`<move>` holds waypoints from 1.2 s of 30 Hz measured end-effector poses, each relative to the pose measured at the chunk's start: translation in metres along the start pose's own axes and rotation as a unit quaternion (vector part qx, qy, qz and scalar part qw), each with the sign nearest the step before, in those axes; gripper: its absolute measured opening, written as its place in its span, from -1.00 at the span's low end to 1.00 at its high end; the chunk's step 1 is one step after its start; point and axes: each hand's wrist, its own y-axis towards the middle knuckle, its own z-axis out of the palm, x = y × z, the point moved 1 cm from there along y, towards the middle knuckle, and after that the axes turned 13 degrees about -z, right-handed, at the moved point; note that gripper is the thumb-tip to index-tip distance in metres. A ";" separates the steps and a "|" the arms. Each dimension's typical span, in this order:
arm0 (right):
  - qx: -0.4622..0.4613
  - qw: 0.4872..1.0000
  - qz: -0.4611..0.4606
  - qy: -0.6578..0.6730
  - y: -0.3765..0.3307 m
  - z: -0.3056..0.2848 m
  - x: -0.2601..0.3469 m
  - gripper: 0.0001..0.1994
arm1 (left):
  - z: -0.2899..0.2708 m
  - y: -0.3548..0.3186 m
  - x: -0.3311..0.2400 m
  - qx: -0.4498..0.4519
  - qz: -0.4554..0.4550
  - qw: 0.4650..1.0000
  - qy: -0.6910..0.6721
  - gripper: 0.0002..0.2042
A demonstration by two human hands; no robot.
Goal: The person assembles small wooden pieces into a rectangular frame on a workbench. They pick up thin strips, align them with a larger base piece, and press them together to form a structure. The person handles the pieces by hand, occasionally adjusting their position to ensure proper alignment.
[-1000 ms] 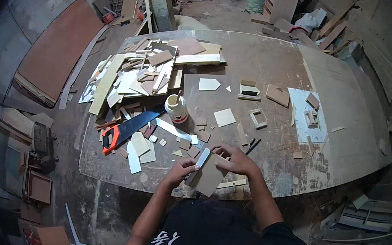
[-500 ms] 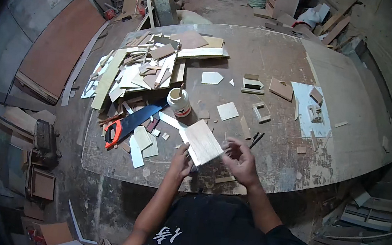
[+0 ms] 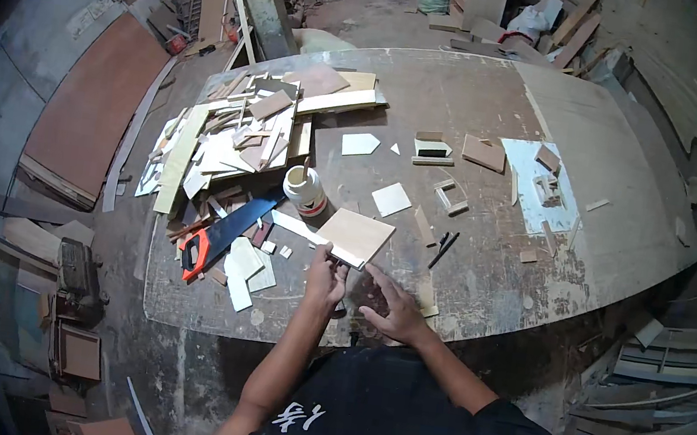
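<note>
A square piece of light wood board [image 3: 355, 234] is tilted above the front of the workbench. My left hand [image 3: 325, 279] grips its near left edge, with the fingers partly hidden beneath it. Close to the board's near right edge is my right hand [image 3: 394, 308], its fingers spread and nothing in them; I cannot tell whether a fingertip touches the edge. Just beyond the board stands an open white glue bottle [image 3: 304, 192] with a stick in its mouth. A handsaw [image 3: 229, 233] with an orange and black handle lies to the left.
Wood offcuts [image 3: 236, 139] are heaped at the workbench's [image 3: 481, 269] far left. Small pieces lie around the middle, including a white square [image 3: 392, 199] and a pen-like black stick [image 3: 444, 250]. Farther right, a small wooden assembly [image 3: 548, 190] rests on a pale sheet [image 3: 532, 212].
The board has turned and tilted in my left hand. My right hand has moved down and left, from beside the board's right corner to its near edge. The view has shifted slightly.
</note>
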 end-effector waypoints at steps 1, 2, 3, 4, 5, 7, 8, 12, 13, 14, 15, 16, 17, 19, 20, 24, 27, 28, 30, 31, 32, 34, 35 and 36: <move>0.000 1.000 -0.009 -0.008 0.000 0.001 -0.002 -0.23 | -0.003 0.004 0.000 0.007 -0.003 1.000 -0.003 -0.75; -0.004 1.000 -0.004 -0.006 0.000 0.000 -0.002 -0.22 | -0.005 0.007 0.001 0.013 -0.006 1.000 -0.006 -0.75; -0.007 1.000 0.002 -0.006 0.000 -0.001 -0.002 -0.22 | 0.005 -0.001 0.001 -0.007 0.002 1.000 -0.010 -0.75; -0.011 1.000 0.008 -0.004 0.000 -0.002 -0.003 -0.22 | 0.007 -0.002 0.002 -0.006 0.007 1.000 -0.006 -0.75; -0.008 1.000 0.012 -0.006 0.000 -0.003 -0.003 -0.22 | 0.009 -0.002 0.003 -0.005 0.012 1.000 -0.003 -0.75; 0.000 1.000 0.020 -0.008 0.000 -0.004 -0.003 -0.22 | 0.009 -0.002 0.004 0.004 0.024 1.000 0.000 -0.76; 0.000 1.000 0.020 -0.012 0.001 -0.005 -0.001 -0.22 | 0.007 0.000 0.004 0.007 0.021 1.000 0.005 -0.77; 0.025 0.999 0.017 -0.041 0.002 -0.005 0.001 -0.24 | 0.001 0.003 0.005 0.008 0.016 1.000 0.009 -0.78; 0.036 0.998 0.015 -0.052 0.002 -0.005 0.000 -0.25 | 0.000 0.005 0.005 0.008 0.016 1.000 0.005 -0.78; 0.047 0.997 0.012 -0.054 0.001 -0.004 -0.001 -0.25 | -0.001 0.006 0.005 0.008 0.017 1.000 0.001 -0.77; 0.057 0.997 0.010 -0.056 -0.001 -0.003 -0.001 -0.26 | 0.007 -0.002 0.005 -0.010 0.021 1.000 0.001 -0.76; 0.068 0.996 0.009 -0.059 -0.003 -0.002 -0.002 -0.27 | 0.006 -0.002 0.005 -0.008 0.021 1.000 0.002 -0.76; 0.047 0.997 -0.007 -0.062 -0.002 -0.003 -0.003 -0.27 | 0.005 -0.002 0.006 -0.006 0.021 1.000 0.003 -0.76; 0.004 0.997 -0.040 -0.067 0.000 -0.002 -0.003 -0.27 | -0.001 0.001 0.005 -0.012 0.017 1.000 0.013 -0.76; 0.004 0.998 -0.025 -0.058 0.001 -0.003 -0.003 -0.26 | -0.004 0.003 0.005 -0.011 0.022 1.000 0.012 -0.75; 0.032 0.998 -0.004 -0.063 0.000 -0.001 -0.005 -0.25 | -0.003 0.000 0.005 -0.018 0.021 1.000 0.003 -0.74; 0.061 0.995 -0.036 -0.066 0.001 -0.002 -0.001 -0.25 | 0.000 -0.006 0.004 -0.009 0.021 1.000 0.005 -0.73; 0.070 0.994 -0.049 -0.062 0.002 -0.003 0.001 -0.25 | 0.000 -0.007 0.004 -0.002 0.022 1.000 0.007 -0.73; 0.047 0.998 -0.033 -0.037 0.001 -0.002 -0.001 -0.26 | 0.002 -0.008 0.003 -0.014 0.030 0.999 0.010 -0.72; 0.029 0.999 -0.023 -0.032 0.002 -0.002 -0.003 -0.26 | 0.004 -0.010 0.003 -0.012 0.033 0.999 0.013 -0.71; 0.012 0.999 -0.013 -0.026 0.003 -0.002 -0.003 -0.27 | 0.005 -0.011 0.003 -0.010 0.036 0.999 0.017 -0.71; 0.019 0.998 -0.025 -0.045 0.005 -0.002 -0.003 -0.30 | 0.002 -0.009 0.002 -0.026 0.032 0.999 0.017 -0.70; 0.027 0.998 -0.029 -0.052 0.003 -0.001 -0.002 -0.31 | 0.000 -0.008 0.001 -0.033 0.029 0.999 0.016 -0.70; 0.034 0.997 -0.032 -0.060 0.002 0.000 -0.002 -0.32 | 0.001 -0.008 0.001 -0.039 0.026 0.999 0.016 -0.70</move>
